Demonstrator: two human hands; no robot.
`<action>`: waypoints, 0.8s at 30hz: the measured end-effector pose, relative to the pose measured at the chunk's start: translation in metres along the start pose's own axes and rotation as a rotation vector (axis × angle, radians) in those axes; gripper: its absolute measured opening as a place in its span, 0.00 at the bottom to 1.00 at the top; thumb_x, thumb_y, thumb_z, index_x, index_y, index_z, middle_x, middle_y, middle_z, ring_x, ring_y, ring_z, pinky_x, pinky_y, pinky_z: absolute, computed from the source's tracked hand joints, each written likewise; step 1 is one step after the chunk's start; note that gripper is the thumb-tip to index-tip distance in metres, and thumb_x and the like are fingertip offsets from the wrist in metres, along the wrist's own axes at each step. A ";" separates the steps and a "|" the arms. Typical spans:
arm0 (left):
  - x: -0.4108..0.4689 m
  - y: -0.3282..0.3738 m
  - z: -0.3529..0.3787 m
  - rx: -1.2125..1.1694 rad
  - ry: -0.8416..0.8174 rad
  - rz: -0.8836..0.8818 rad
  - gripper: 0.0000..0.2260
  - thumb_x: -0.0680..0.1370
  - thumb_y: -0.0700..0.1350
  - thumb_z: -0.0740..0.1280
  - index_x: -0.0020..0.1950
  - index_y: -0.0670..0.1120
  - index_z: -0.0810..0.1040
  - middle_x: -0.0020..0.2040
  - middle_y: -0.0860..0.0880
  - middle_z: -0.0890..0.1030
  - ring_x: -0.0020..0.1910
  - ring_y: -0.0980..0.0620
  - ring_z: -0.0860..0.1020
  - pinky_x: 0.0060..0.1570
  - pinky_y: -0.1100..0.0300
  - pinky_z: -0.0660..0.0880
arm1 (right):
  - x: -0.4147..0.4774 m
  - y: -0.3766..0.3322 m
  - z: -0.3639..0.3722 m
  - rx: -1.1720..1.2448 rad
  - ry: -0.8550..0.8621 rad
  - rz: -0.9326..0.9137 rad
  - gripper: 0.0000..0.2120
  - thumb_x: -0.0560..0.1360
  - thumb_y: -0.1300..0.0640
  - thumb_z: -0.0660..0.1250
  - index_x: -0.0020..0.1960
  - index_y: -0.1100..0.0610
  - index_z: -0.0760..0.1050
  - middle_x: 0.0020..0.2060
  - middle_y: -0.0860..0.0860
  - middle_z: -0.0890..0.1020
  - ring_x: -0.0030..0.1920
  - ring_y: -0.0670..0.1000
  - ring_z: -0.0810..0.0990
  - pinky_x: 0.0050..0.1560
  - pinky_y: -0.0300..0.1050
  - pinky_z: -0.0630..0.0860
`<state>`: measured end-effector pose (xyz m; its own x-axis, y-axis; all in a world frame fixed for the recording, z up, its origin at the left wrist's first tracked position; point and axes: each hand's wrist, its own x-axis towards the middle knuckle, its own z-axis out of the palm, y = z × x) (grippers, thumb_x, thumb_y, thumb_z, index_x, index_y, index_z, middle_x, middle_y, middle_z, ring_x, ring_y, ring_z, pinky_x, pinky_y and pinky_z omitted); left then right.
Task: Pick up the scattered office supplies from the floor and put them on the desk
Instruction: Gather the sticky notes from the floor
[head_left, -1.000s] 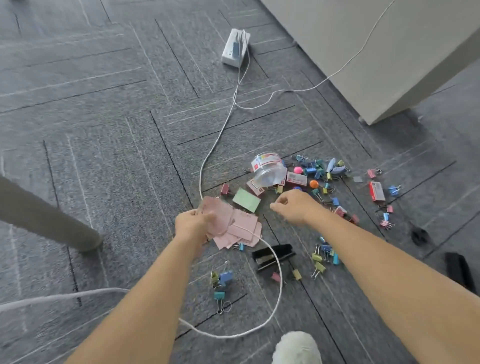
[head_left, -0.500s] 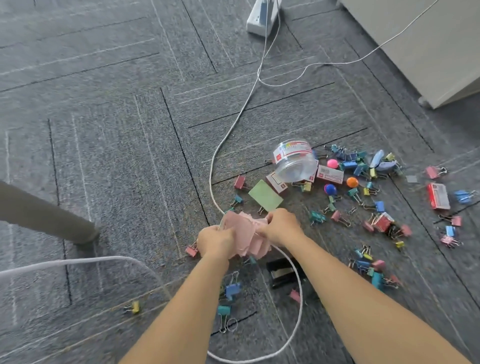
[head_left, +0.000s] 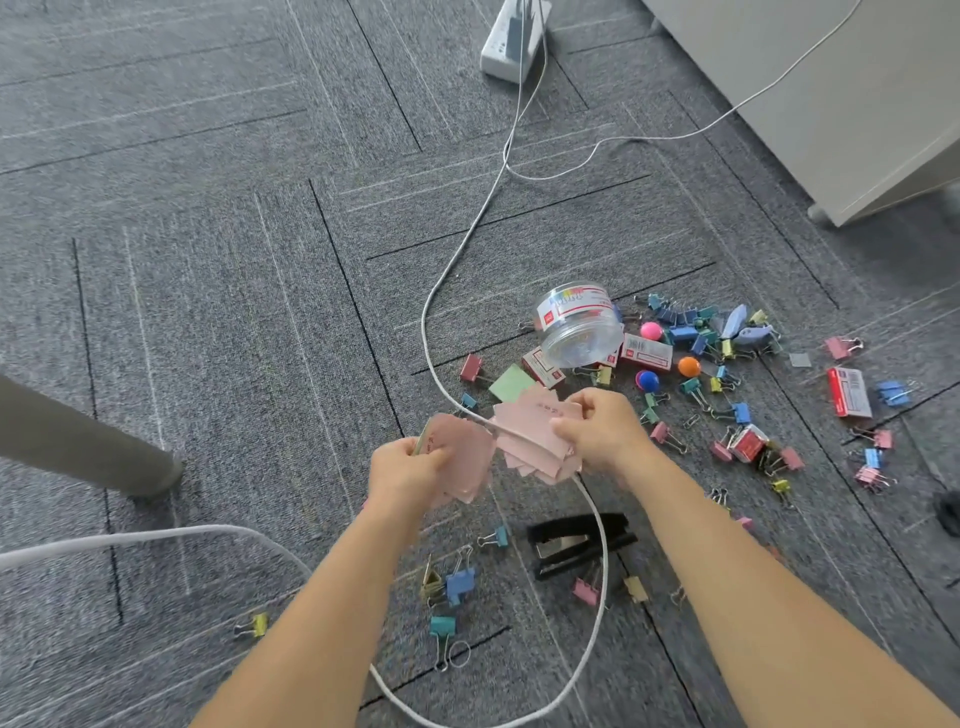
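Note:
My left hand (head_left: 410, 467) grips a bunch of pink paper notes (head_left: 465, 460) just above the carpet. My right hand (head_left: 602, 428) pinches a second fan of pink notes (head_left: 530, 434) beside it. A green note (head_left: 511, 383) lies flat just beyond them. Several coloured binder clips (head_left: 691, 332) are strewn to the right and near my forearms. A clear plastic jar (head_left: 579, 325) lies on its side, with small red-and-white staple boxes (head_left: 647, 353) around it. A black stapler (head_left: 576, 543) lies between my forearms.
A white cable (head_left: 467, 244) loops across the carpet from a white power strip (head_left: 509, 49) and passes under my hands. A grey table leg (head_left: 78, 441) stands at the left. A pale cabinet (head_left: 831, 93) fills the top right corner.
My right hand came back from the clips and took hold of the pink notes. Both hands have lifted the notes and drawn them apart into two bunches.

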<state>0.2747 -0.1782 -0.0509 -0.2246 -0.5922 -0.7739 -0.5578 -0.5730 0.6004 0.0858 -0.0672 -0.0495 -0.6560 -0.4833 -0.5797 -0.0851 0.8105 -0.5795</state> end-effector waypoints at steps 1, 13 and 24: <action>0.000 0.005 -0.004 -0.038 -0.015 0.012 0.03 0.76 0.36 0.70 0.43 0.42 0.78 0.45 0.41 0.82 0.40 0.45 0.81 0.36 0.52 0.80 | 0.003 0.003 -0.006 0.089 0.044 0.051 0.07 0.73 0.63 0.70 0.50 0.55 0.76 0.50 0.53 0.81 0.48 0.52 0.80 0.46 0.48 0.80; 0.005 0.036 0.023 -0.274 -0.090 0.057 0.02 0.78 0.37 0.69 0.48 0.42 0.77 0.51 0.41 0.82 0.51 0.40 0.82 0.51 0.44 0.80 | 0.024 -0.023 0.033 0.008 0.211 0.153 0.10 0.75 0.59 0.68 0.55 0.57 0.78 0.54 0.54 0.82 0.47 0.54 0.77 0.44 0.40 0.69; 0.012 0.028 0.023 -0.159 0.061 0.087 0.16 0.77 0.33 0.62 0.61 0.48 0.69 0.49 0.50 0.76 0.48 0.46 0.79 0.47 0.47 0.80 | 0.015 -0.005 -0.010 0.602 0.109 0.215 0.13 0.74 0.69 0.69 0.54 0.58 0.73 0.55 0.58 0.81 0.53 0.59 0.82 0.55 0.62 0.80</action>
<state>0.2377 -0.1882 -0.0475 -0.2149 -0.6737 -0.7071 -0.4040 -0.5978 0.6924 0.0690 -0.0749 -0.0497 -0.6864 -0.2691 -0.6756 0.4711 0.5431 -0.6950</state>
